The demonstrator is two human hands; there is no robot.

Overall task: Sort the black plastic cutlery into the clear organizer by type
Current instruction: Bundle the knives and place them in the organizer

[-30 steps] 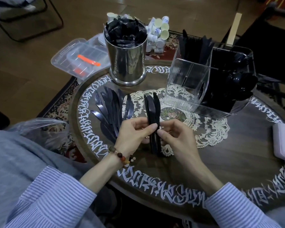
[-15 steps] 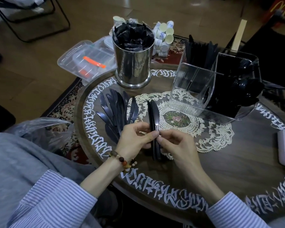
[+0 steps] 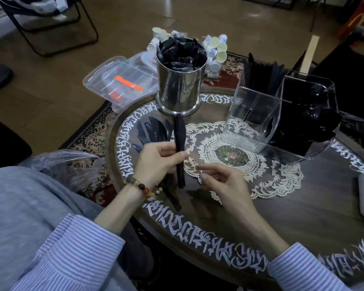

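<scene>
Round table (image 3: 292, 206), organizer (image 3: 259, 120) beyond doily. Left hand (image 3: 156, 162) pinching knife bundle (image 3: 180, 148) mid-handle; light, stiff, probably slick. Right hand (image 3: 223, 185) loosely spread, empty.

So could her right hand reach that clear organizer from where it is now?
Probably yes. The right hand is free, fingers loose, holding nothing, and only bare table and the lace doily lie between it and the clear organizer, whose open top faces up.

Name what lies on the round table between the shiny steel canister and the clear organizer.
In the head view, only bare dark tabletop and the lace doily's edge lie between the steel canister and the clear plastic organizer.
</scene>
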